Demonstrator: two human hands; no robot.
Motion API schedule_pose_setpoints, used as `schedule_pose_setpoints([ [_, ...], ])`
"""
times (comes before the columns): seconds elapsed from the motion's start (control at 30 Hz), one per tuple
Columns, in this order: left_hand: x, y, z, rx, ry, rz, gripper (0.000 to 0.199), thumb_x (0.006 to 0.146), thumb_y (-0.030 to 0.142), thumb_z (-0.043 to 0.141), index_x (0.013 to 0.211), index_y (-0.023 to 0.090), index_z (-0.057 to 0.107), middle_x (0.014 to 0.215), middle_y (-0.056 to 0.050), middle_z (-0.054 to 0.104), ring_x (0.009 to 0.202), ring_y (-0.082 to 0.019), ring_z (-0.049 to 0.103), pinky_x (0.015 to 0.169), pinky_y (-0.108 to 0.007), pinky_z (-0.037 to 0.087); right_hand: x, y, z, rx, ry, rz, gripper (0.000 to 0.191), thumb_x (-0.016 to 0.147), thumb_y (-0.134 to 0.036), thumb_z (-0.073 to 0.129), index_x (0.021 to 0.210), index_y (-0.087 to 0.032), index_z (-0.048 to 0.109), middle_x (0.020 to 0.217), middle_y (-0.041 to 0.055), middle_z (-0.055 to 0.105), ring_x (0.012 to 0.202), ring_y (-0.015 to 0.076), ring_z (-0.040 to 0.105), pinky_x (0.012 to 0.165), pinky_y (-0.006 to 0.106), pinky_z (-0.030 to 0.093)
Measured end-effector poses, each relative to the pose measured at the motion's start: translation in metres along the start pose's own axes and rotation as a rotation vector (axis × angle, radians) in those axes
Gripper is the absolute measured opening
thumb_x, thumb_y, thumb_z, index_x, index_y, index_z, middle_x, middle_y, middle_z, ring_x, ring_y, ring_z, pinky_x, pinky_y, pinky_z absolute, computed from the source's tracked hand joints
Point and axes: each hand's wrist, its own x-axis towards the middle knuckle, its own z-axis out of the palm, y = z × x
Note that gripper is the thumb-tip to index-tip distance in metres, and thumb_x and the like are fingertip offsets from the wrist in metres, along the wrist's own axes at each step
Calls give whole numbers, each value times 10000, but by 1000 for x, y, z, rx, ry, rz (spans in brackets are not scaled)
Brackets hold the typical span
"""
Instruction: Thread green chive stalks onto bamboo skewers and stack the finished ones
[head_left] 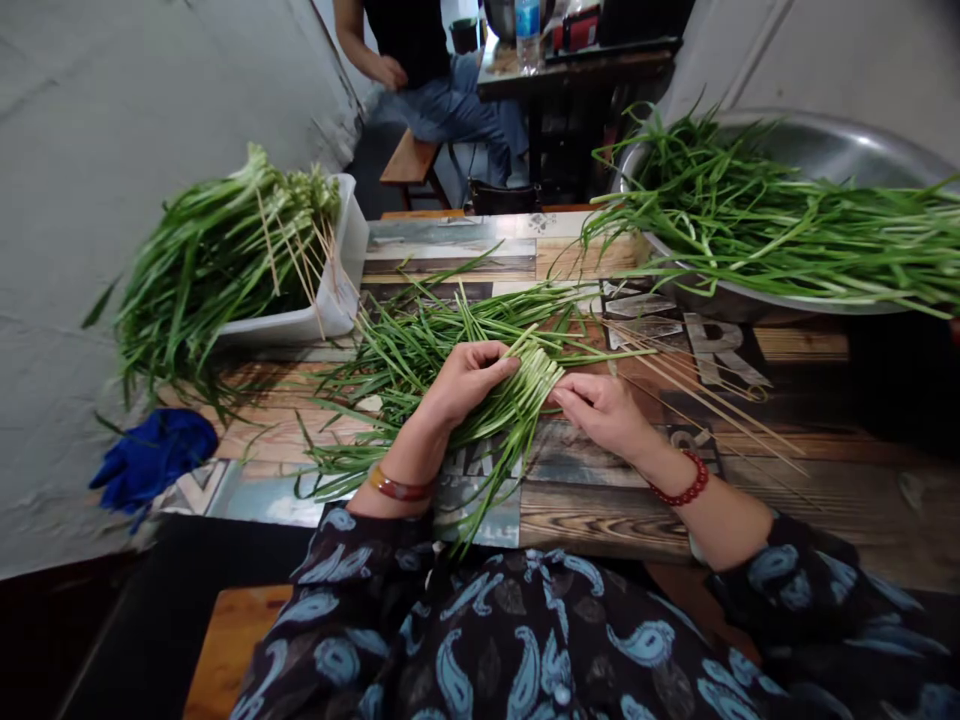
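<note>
Near the middle of the table, my left hand [472,380] is closed round a bunch of green leafy stalks [529,375], whose pale ends point up and right. My right hand [604,408] is pinched at the right side of these pale ends; what lies between its fingertips is too small to make out. Loose green stalks [405,345] spread over the table behind and left of my left hand. Several thin wooden skewers [701,395] lie to the right, beyond my right hand.
A white bin [346,265] heaped with greens and skewers stands at left, a blue glove [157,455] before it. A metal basin [847,150] of greens is at right. Behind, a person [442,95] sits beside another table [585,72] with a bottle [528,35].
</note>
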Motion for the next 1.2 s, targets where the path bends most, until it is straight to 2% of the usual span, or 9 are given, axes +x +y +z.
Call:
schedule_pose_setpoints([
  [0.1, -1, 1, -2, -5, -30, -17, 322, 736, 404, 709, 632, 122, 591, 561, 34, 500, 504, -58, 406, 490, -184, 304, 0, 0, -1, 7, -1, -9, 264, 877, -251, 489, 650, -166, 592, 503, -38, 503, 491, 86, 438, 517, 211, 341],
  [0.17, -2, 3, -6, 4, -8, -6, 311, 741, 411, 714, 672, 117, 643, 593, 17, 563, 528, -70, 453, 512, -190, 346, 1, 0, -1, 34, -4, 12, 258, 875, -258, 494, 661, -163, 601, 495, -39, 501, 477, 85, 438, 504, 207, 346],
  [0.3, -2, 6, -15, -53, 184, 138, 301, 770, 409, 716, 884, 131, 745, 825, -47, 713, 671, -105, 584, 647, -223, 456, 0, 2, -3, 94, 9, 54, 239, 874, -275, 501, 718, -157, 639, 459, -53, 468, 426, 79, 406, 450, 199, 327],
  [0.37, 0, 5, -17, -116, 234, 170, 292, 753, 394, 737, 891, 137, 750, 858, -58, 725, 689, -112, 607, 676, -237, 479, -1, 4, -3, 112, 11, 62, 244, 883, -286, 496, 768, -153, 665, 462, -53, 472, 417, 78, 399, 437, 198, 316],
  [0.53, 2, -1, -13, -199, 198, 125, 249, 691, 349, 788, 793, 128, 732, 769, -34, 699, 609, -90, 575, 606, -220, 463, -5, 7, -3, 165, -3, 93, 271, 907, -323, 500, 840, -143, 692, 488, -42, 497, 428, 81, 411, 442, 200, 332],
  [0.7, 0, -2, -5, -223, 168, 87, 223, 704, 328, 785, 780, 127, 727, 657, 1, 634, 571, -69, 524, 556, -190, 416, -8, 2, -2, 114, -4, 87, 278, 917, -313, 496, 833, -142, 698, 480, -39, 489, 422, 81, 408, 438, 203, 329],
  [0.8, -1, 0, -1, -239, 176, 61, 235, 696, 338, 786, 784, 131, 720, 640, 7, 623, 556, -70, 508, 541, -190, 410, -10, 0, -3, 41, -1, 53, 264, 921, -310, 501, 844, -157, 702, 490, -33, 498, 443, 92, 431, 452, 209, 345],
  [0.97, -2, 3, 3, -221, 177, 30, 259, 698, 357, 780, 675, 125, 668, 613, 14, 590, 538, -62, 471, 534, -187, 392, -11, -2, -4, -3, -8, 57, 257, 923, -319, 502, 846, -175, 700, 504, -22, 524, 481, 111, 489, 462, 216, 359],
  [1.2, -1, 2, 4, -265, 172, 50, 267, 701, 362, 776, 675, 125, 657, 608, 18, 572, 552, -66, 467, 543, -196, 372, -12, -1, -4, -6, -26, 70, 253, 937, -313, 502, 827, -173, 682, 537, -2, 550, 534, 128, 535, 467, 224, 354],
])
